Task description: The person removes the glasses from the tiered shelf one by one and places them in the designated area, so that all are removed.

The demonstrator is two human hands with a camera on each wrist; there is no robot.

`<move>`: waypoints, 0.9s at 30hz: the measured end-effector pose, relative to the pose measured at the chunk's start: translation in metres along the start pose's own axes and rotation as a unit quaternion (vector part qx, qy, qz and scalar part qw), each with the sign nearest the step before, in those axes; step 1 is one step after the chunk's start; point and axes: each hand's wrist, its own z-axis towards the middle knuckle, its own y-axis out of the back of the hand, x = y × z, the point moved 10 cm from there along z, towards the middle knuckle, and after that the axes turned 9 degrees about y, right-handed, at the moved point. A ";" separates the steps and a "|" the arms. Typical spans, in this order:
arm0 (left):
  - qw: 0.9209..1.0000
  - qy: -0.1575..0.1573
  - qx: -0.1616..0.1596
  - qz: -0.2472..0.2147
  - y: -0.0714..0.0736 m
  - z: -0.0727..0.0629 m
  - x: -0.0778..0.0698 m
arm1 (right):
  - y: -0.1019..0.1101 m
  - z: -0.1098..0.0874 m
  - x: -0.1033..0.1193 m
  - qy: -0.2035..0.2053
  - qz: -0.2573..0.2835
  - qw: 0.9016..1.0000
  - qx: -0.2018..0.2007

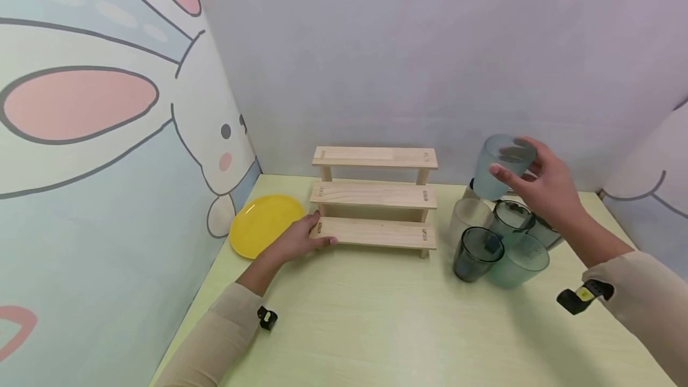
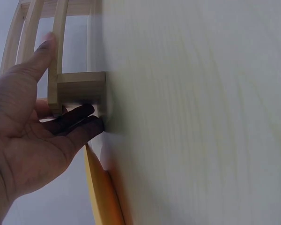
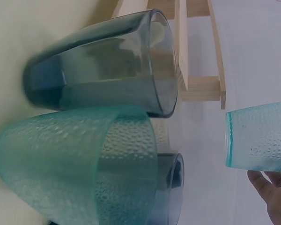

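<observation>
A three-step wooden display shelf [image 1: 373,194] stands against the back wall. My left hand [image 1: 294,239] grips the left end of its lowest step, thumb over the board and fingers curled at the end, as the left wrist view also shows. Up in the air at the right, my right hand [image 1: 550,181] holds a pale blue textured glass [image 1: 490,175] between thumb and fingers. Below it cluster several glasses: a dark grey one [image 1: 473,264] in front, a green textured one [image 1: 518,264] beside it, a clear one [image 1: 464,220] and others partly hidden behind.
A yellow plate [image 1: 263,226] lies on the table [image 1: 376,321] left of the shelf, close to my left hand. A wall with a rabbit drawing [image 1: 107,196] rises on the left, and a plain wall [image 1: 376,64] closes off the back.
</observation>
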 end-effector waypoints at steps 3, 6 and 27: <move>1.000 0.001 0.000 0.001 0.000 0.000 0.000 | 0.005 -0.007 -0.005 -0.001 -0.006 1.000 -0.005; 1.000 0.002 0.001 0.001 0.001 -0.001 -0.001 | 0.011 -0.014 -0.009 -0.002 -0.011 1.000 -0.008; 1.000 0.000 0.003 0.003 0.000 -0.001 0.000 | 0.040 -0.053 -0.030 -0.008 0.002 0.999 -0.042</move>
